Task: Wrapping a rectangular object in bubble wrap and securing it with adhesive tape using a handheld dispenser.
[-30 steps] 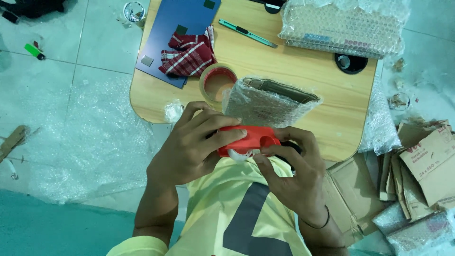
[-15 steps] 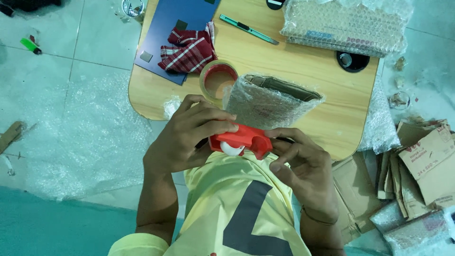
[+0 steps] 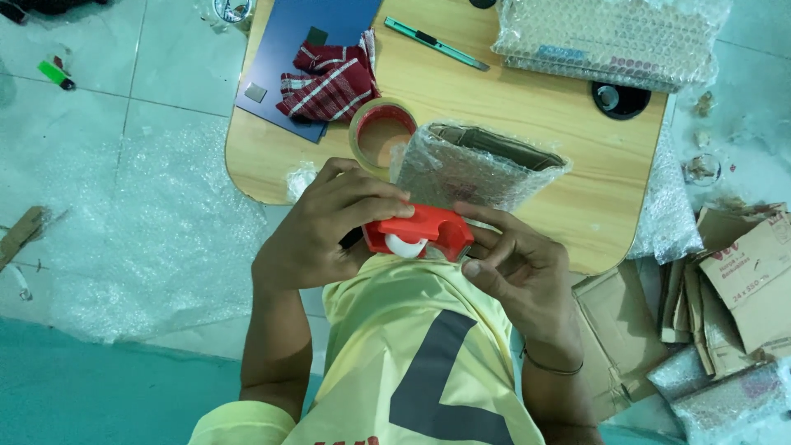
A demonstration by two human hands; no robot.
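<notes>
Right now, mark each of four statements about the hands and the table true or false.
1. The left hand grips a red tape dispenser. True.
2. The right hand rests flat on the floor. False: it touches the dispenser.
3. A bubble-wrapped parcel stands on the wooden table, just beyond the dispenser. True.
4. The green utility knife lies on the floor. False: it lies on the table.

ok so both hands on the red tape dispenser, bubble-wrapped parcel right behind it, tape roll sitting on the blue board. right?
Not quite. In the head view the tape roll sits on the bare wooden table, beside the blue board. Otherwise right: left hand and right hand hold the red tape dispenser, bubble-wrapped parcel behind.
</notes>
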